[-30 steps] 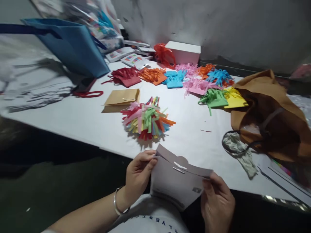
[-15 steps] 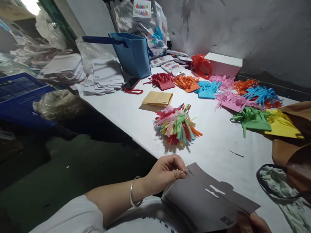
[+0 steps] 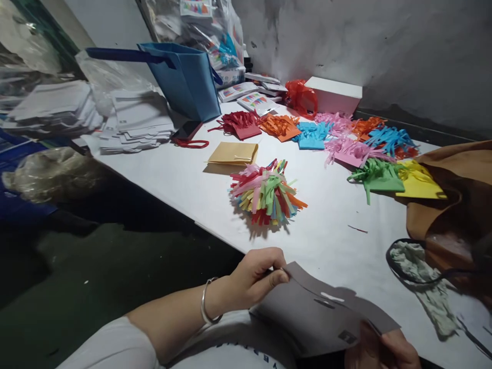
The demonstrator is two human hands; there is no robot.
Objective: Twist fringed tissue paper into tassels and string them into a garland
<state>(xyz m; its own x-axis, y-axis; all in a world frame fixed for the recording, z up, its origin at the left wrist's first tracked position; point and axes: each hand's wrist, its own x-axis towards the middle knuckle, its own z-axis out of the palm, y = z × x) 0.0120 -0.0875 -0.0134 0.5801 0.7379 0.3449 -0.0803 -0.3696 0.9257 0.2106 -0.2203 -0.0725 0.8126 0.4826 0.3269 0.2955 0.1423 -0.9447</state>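
A grey-looking paper packaging sleeve (image 3: 303, 312) with a slotted hang hole and a flap along its upper edge is held low in front of me. My left hand (image 3: 265, 277) pinches its upper left corner between thumb and fingers. At the lower right, my right hand (image 3: 384, 348) grips the opposite end, its fingers partly in shadow and cut off by the frame edge. Beyond the sleeve, a multicoloured bunch of tissue-paper tassels (image 3: 265, 195) lies on the white table (image 3: 319, 225), touched by neither hand. A folded tan paper piece (image 3: 232, 154) rests just behind it.
Coloured tassel bundles, such as a green one (image 3: 378, 177), line the right and back. Stacks of white paper sleeves (image 3: 140, 120), a blue bag (image 3: 184, 82) and a white box (image 3: 334, 95) stand farther off. Brown material (image 3: 453, 205) and crumpled pale cloth (image 3: 418, 277) lie right.
The view has shifted, so the table's things appear farther left. The sleeve's flap is bent more, and its two slots have moved apart. Both hands keep hold of it.
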